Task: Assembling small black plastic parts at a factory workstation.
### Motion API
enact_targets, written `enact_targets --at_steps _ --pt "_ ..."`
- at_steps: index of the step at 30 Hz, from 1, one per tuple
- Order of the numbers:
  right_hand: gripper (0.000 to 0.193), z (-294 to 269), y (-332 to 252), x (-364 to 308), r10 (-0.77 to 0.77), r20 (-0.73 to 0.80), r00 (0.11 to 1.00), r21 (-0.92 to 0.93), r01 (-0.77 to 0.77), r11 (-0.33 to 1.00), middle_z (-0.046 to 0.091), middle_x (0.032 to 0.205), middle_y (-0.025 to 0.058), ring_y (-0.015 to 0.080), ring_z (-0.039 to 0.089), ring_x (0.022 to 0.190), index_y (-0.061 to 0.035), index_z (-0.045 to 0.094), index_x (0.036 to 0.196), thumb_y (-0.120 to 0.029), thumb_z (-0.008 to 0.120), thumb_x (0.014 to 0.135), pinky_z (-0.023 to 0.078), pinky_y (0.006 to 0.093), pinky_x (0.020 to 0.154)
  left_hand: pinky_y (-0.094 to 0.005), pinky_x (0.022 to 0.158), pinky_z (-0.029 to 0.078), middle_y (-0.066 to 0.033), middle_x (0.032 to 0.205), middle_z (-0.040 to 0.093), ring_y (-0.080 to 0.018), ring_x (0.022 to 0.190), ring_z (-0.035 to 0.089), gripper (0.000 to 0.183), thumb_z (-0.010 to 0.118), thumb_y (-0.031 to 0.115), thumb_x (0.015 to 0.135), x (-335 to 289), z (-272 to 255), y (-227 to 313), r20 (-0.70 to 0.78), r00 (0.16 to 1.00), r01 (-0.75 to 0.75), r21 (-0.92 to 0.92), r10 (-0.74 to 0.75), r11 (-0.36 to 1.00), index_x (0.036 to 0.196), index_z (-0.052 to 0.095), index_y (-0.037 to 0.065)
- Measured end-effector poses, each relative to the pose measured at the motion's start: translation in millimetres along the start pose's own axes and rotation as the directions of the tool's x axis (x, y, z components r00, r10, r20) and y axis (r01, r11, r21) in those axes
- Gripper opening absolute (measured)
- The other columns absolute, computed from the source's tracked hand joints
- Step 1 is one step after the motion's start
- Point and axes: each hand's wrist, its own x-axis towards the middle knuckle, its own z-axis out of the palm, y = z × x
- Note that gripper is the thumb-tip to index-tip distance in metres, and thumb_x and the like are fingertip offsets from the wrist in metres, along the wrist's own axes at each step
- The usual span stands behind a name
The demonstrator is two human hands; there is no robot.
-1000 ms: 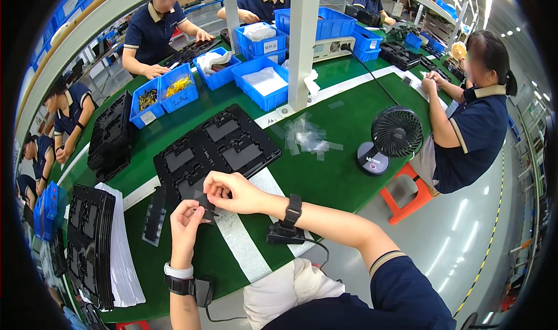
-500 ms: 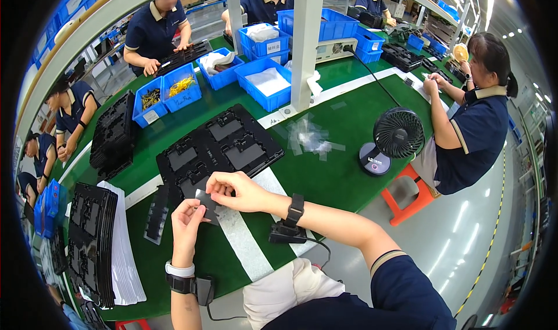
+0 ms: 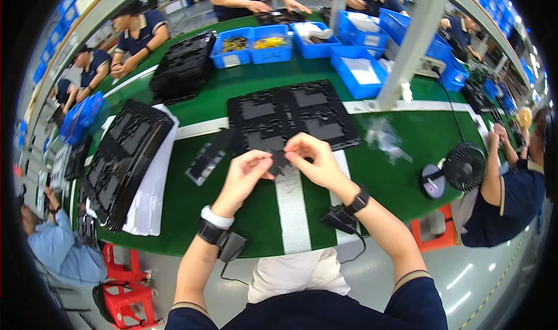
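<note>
Left hand (image 3: 247, 171) and right hand (image 3: 314, 159) met at a small dark piece (image 3: 278, 165)

Both hands were raised over the green table (image 3: 235, 129), fingers curled inward and thumbs facing each other. The piece sat between them: the left thumb and index finger pinched its left edge, while the right thumb and fingertips gripped its upper right edge. The forearms rose from below and converged, the left slanting rightward and the right slanting leftward, its elbow bent outward. A white wristband (image 3: 217, 216) circled the left wrist; a black strap (image 3: 361, 198) circled the right. Just beyond the fingertips lay a black tray (image 3: 286, 106). Left of the left hand rested a dark strip (image 3: 208, 157), with a stack of black trays (image 3: 125, 161) farther left. A black fan (image 3: 464, 166) stood well right of the right hand.
</note>
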Motion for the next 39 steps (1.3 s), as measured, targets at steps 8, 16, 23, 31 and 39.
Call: enact_targets --at_steps 8,16,23,31,39 --pt "0.009 2.4 -0.8 2.1 -0.036 -0.06 0.998 0.017 0.037 0.999 0.059 0.075 0.0023 0.0058 0.054 0.067 -0.0005 0.055 0.086 -0.002 0.058 0.078 0.043 0.0194 0.058 -0.0223 0.065 0.047 -0.0038 0.084 0.058 -0.0112 0.069 0.057 0.018 0.055 0.011 0.084 -0.1 -0.9 -1.6 0.042 0.999 -0.005 -0.068 0.007 0.998 0.098 0.054 -0.001" --pt "0.01 1.2 -2.3 -0.9 0.054 0.005 0.999 -0.068 -0.053 0.996 0.059 0.075 0.0014 0.0065 0.055 0.068 -0.0011 0.057 0.084 -0.006 0.062 0.077 0.042 0.0197 0.057 -0.0226 0.064 0.047 -0.0039 0.085 0.057 -0.0106 0.07 0.057 0.019 0.056 0.012 0.084 3.7 0.7 -11.2 0.125 0.991 -0.025 -0.122 0.04 0.992 0.098 0.054 -0.001" --pt "0.009 1.9 -5.2 0.0 0.042 0.048 0.998 -0.123 -0.036 0.992 0.059 0.074 0.0009 0.0061 0.055 0.068 -0.0015 0.057 0.081 -0.006 0.063 0.076 0.041 0.0188 0.056 -0.0234 0.066 0.047 -0.0031 0.087 0.056 -0.0103 0.074 0.056 0.017 0.054 0.012 0.086 5.5 -1.8 -14.0 0.206 0.976 -0.046 -0.101 0.066 0.994 0.097 0.053 -0.001" --pt "0.003 -4.1 1.2 -0.8 0.13 0.029 0.991 -0.032 -0.129 0.991 0.057 0.073 0.0003 0.0057 0.052 0.066 -0.0007 0.056 0.077 -0.003 0.058 0.079 0.042 0.0195 0.06 -0.0219 0.065 0.046 -0.0029 0.081 0.056 -0.009 0.069 0.056 0.016 0.055 0.011 0.085 6.5 -0.7 -11.4 0.208 0.973 -0.082 -0.076 0.096 0.994 0.094 0.053 -0.002" --pt "0.008 -108.2 -12.8 9.6 -0.145 -0.447 0.883 -0.39 -0.047 0.919 0.058 0.071 0.0012 0.0069 0.053 0.065 -0.0019 0.057 0.08 -0.008 0.054 0.083 0.04 0.0208 0.058 -0.0224 0.058 0.047 -0.0033 0.073 0.061 -0.0106 0.065 0.059 0.021 0.064 0.007 0.073 0.1 -3.9 -17.9 0.203 0.963 -0.248 0.406 0.178 0.88 0.092 0.057 0.001"
